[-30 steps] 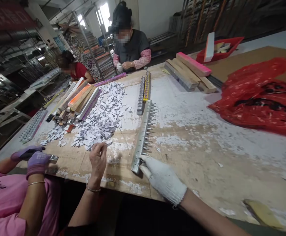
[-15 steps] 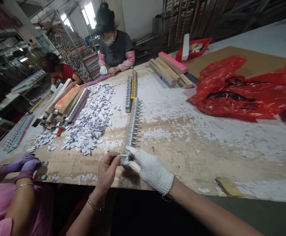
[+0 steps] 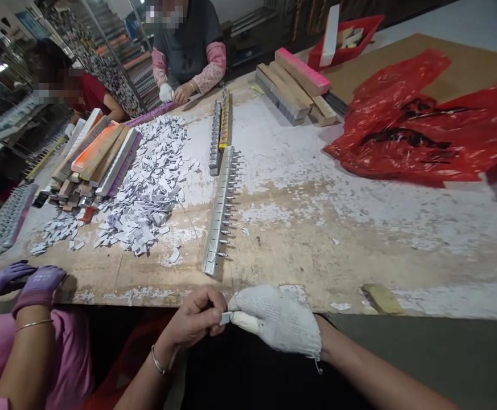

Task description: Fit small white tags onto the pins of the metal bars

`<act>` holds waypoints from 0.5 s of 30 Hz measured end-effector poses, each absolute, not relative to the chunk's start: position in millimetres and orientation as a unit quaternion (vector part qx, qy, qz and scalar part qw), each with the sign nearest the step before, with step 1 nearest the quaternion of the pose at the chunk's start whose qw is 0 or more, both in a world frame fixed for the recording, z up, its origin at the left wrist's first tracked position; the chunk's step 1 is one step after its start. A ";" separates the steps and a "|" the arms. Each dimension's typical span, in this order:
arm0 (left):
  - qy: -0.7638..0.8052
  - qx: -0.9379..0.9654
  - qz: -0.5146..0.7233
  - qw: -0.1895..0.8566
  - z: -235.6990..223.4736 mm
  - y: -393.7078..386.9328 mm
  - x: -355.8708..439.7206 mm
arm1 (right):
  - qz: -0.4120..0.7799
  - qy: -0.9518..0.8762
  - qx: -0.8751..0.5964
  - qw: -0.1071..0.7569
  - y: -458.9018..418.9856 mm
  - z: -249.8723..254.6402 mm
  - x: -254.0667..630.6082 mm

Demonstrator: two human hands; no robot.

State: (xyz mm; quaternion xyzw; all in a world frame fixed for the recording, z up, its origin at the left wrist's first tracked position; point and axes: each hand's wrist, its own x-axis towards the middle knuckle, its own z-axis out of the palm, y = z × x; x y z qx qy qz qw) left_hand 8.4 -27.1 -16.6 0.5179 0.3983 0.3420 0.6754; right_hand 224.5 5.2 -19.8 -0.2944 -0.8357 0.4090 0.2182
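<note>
My bare left hand (image 3: pixel 201 318), a bracelet at its wrist, pinches a small white tab (image 3: pixel 225 318) between thumb and finger at the near table edge. My right hand (image 3: pixel 276 319) wears a white knit glove. Its closed fingertips meet the tab's right end; what else they may grip is hidden. Beyond my hands lies a long pale bar (image 3: pixel 218 222) with a row of thin metal pins sticking out along its right side. Neither hand touches it. To its left spreads a large heap of small white tabs (image 3: pixel 146 193).
Behind the bar lie a grey strip (image 3: pixel 215 139) and a yellow strip (image 3: pixel 225 119). Stacked wooden bars (image 3: pixel 98 154) stand left, more bars (image 3: pixel 291 91) at the back. A red plastic bag (image 3: pixel 402 136) lies right. A co-worker's purple gloves (image 3: pixel 38 285) are at left; two people work across.
Both hands have left the near end of the pinned bar and come back toward me, past the table edge. The bar stays on the table. My view has tipped downward.
</note>
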 end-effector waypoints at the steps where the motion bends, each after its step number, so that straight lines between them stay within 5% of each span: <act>1: 0.414 0.510 0.357 0.664 -18.6 -28.4 10.8 | 0.414 -0.828 -0.300 0.232 4.1 -20.9 223.4; 6: 0.570 0.667 0.326 0.352 -17.5 -31.6 22.2 | 0.297 -0.841 -0.392 0.224 1.9 -33.0 209.3; 15: 0.655 0.679 0.234 0.235 -22.0 26.5 -11.8 | 0.228 -0.823 -0.520 -0.011 42.7 -40.9 187.1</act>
